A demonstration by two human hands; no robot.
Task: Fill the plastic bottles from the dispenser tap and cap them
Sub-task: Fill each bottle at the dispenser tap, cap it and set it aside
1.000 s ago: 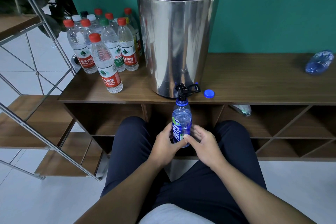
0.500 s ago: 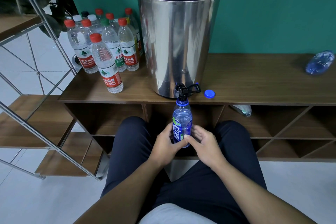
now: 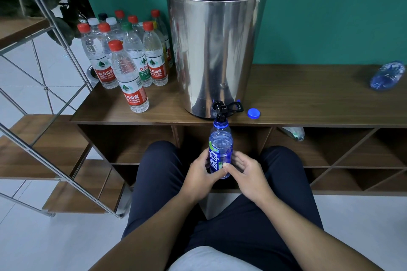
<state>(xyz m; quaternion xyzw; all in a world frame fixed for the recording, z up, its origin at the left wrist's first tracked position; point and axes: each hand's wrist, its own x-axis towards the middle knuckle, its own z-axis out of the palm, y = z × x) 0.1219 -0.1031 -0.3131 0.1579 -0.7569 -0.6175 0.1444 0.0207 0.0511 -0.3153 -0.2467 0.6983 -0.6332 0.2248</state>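
Hands first: the left hand (image 3: 199,171) and the right hand (image 3: 246,171) both wrap around the blue bottle (image 3: 220,152). The fingers curl round its lower half, and the right thumb presses on the label. The bottle stands upright between the person's knees, with its open mouth right under the black tap (image 3: 221,109) of the big silver dispenser (image 3: 215,50).

From the one head view, nothing much has changed in the last second. The bottle sits in the same spot under the tap and the hands have kept their grip. I think that means the filling is still going on, though I cannot see any water running or how full the bottle is.

The little blue cap (image 3: 253,113) lies on the wooden shelf (image 3: 308,99), just beside the tap. It is not on the bottle yet, so capping comes later.

To the left of the dispenser stands a bunch of capped bottles (image 3: 130,66), most with red tops. Another blue bottle (image 3: 387,76) lies on its side far to the right.
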